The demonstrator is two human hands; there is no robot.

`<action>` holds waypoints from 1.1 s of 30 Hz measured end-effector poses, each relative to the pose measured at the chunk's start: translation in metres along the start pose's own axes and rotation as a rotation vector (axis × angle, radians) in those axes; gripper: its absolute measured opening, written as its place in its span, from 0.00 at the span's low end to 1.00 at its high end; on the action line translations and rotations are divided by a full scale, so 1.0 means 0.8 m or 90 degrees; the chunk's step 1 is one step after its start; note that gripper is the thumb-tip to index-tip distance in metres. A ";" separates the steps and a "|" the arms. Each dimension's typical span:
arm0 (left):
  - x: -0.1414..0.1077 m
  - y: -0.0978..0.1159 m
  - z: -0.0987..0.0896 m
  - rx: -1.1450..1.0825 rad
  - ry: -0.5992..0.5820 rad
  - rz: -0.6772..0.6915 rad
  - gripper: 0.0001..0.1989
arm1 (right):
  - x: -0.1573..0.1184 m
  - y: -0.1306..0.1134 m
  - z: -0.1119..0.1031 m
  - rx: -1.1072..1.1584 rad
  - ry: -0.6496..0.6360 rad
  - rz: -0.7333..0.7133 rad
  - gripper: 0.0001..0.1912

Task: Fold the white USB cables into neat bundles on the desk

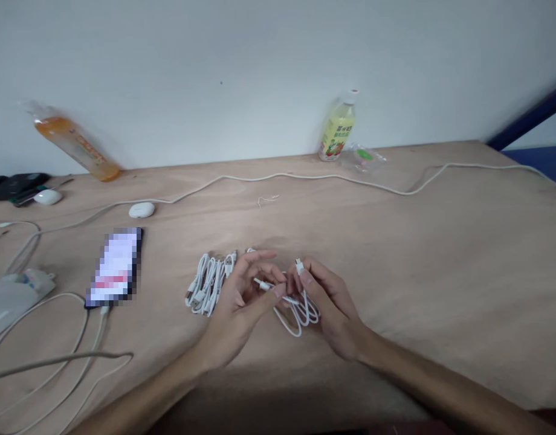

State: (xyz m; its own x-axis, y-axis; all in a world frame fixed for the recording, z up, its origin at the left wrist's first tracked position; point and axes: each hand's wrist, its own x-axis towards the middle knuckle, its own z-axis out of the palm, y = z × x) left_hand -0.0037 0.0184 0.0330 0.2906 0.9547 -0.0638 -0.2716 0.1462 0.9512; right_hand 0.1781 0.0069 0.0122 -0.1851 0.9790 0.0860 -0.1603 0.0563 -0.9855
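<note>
A white cable (296,329) hangs in loose loops between my two hands above the table. My left hand (246,296) pinches part of it between thumb and fingers, with one thin cable end showing inside the curled palm. Between the thumb and fingers of my right hand (330,302) is the cable near a connector (299,266), which points up. Just left of my left hand, several bundled white cables (208,284) lie side by side on the table, partly hidden by that hand.
A phone (115,266) with a cable plugged in lies at the left, near a white earbud case (141,209). An orange bottle (78,148) and a yellow-green bottle (338,130) stand by the wall. A long white cord (336,176) crosses the table (441,260).
</note>
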 end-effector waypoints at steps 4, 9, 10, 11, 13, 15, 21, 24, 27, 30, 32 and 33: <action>0.009 0.005 -0.005 -0.116 0.046 -0.054 0.22 | 0.005 -0.001 -0.002 0.008 0.018 0.016 0.27; 0.013 0.010 -0.008 -0.192 0.072 -0.145 0.20 | 0.005 -0.004 -0.003 0.038 -0.051 0.033 0.24; 0.012 0.010 -0.009 -0.181 0.059 -0.128 0.19 | 0.005 -0.005 -0.003 0.025 -0.063 0.013 0.23; 0.010 0.009 -0.009 -0.160 0.043 -0.100 0.18 | 0.004 -0.005 -0.003 -0.001 -0.072 -0.014 0.22; 0.006 0.007 -0.009 -0.094 0.017 -0.021 0.14 | 0.002 -0.004 -0.003 -0.084 -0.087 -0.076 0.19; 0.000 0.006 -0.007 -0.026 0.003 0.053 0.10 | 0.000 -0.004 -0.003 -0.174 -0.107 -0.137 0.16; -0.007 0.005 -0.004 0.024 0.024 0.116 0.09 | 0.000 -0.006 -0.002 -0.240 -0.142 -0.199 0.12; -0.003 0.005 -0.006 0.038 0.053 0.090 0.14 | 0.001 -0.004 -0.002 -0.207 -0.116 -0.191 0.10; 0.000 0.005 -0.007 0.047 0.066 0.073 0.16 | 0.002 0.000 -0.003 -0.152 -0.049 -0.121 0.13; 0.001 0.003 -0.007 0.046 0.064 0.074 0.17 | 0.003 0.003 -0.005 -0.101 0.026 -0.050 0.18; 0.001 0.002 -0.006 0.041 0.061 0.064 0.18 | 0.004 0.003 -0.006 -0.067 0.044 -0.017 0.20; 0.000 0.001 -0.006 0.038 0.059 0.057 0.18 | 0.005 0.003 -0.005 -0.046 0.044 -0.002 0.21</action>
State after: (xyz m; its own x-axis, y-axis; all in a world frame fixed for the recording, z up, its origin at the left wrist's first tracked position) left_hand -0.0082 0.0200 0.0322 0.1814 0.9834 -0.0024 -0.2364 0.0460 0.9706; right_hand 0.1812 0.0120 0.0095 -0.1174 0.9897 0.0818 -0.0902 0.0714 -0.9934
